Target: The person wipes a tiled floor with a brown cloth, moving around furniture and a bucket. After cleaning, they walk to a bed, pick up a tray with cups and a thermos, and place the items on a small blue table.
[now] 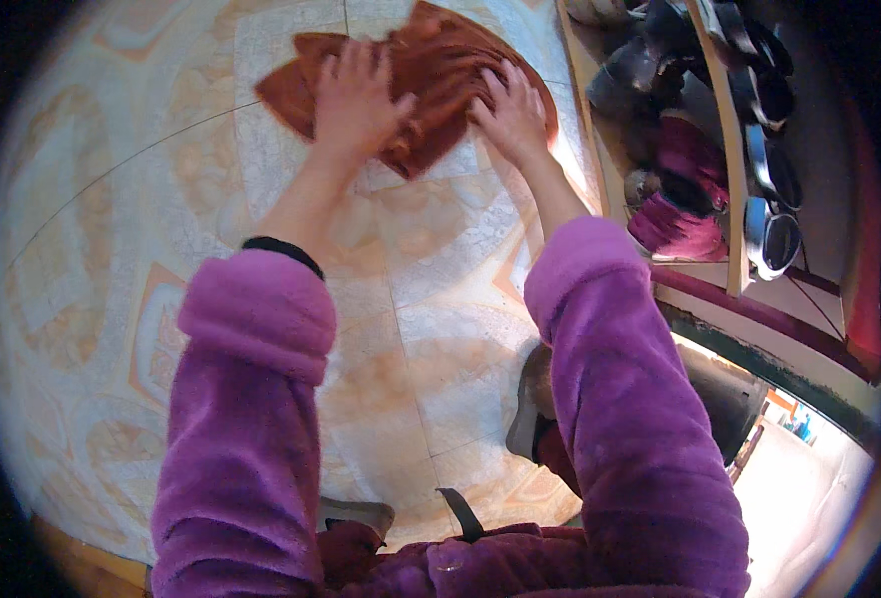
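Note:
A reddish-brown cloth [440,82] lies bunched and creased on the patterned floor [351,374], ahead of me. My left hand [358,97] rests on its left part with fingers spread, slightly blurred. On the right part of the same cloth is my right hand [511,108], its fingers apart and bent against the fabric. Neither hand visibly grips a fold. Both forearms come out of rolled purple fleece sleeves, and a black band shows at the left cuff.
To the right stands a wooden rack [736,187] with shoes [773,232] and pink-and-dark items. A dark cylindrical container [724,396] is below it, partly behind my right sleeve. My feet are on the floor near the bottom.

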The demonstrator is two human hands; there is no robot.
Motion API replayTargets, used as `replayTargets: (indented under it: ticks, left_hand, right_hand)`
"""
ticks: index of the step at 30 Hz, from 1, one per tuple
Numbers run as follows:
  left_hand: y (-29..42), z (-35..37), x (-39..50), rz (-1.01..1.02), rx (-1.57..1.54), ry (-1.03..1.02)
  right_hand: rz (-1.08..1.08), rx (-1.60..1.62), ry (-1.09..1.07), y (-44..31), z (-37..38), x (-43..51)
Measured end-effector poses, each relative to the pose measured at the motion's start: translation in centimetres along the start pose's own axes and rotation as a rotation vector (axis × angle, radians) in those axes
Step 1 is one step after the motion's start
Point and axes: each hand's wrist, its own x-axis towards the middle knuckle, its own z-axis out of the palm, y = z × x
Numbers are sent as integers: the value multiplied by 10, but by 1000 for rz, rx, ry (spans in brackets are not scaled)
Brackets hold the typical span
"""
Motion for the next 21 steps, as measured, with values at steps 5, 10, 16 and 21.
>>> replayTargets:
  ticks: [5,10,16,21]
  left_hand:
    - [83,-16,-57,44,-211,-69]
    - [103,-52,-143,94,-287,-217]
    - [76,-104,-227,100,-326,-407]
    - [19,-112,-222,35,-156,-312]
  right_hand:
    - [242,-106,-17,18,-9,-114]
    - [329,-136,129,-33,-16,-243]
    - [507,-57,-79,-130,-21,-340]
    - [328,35,-91,-145,-18,-303]
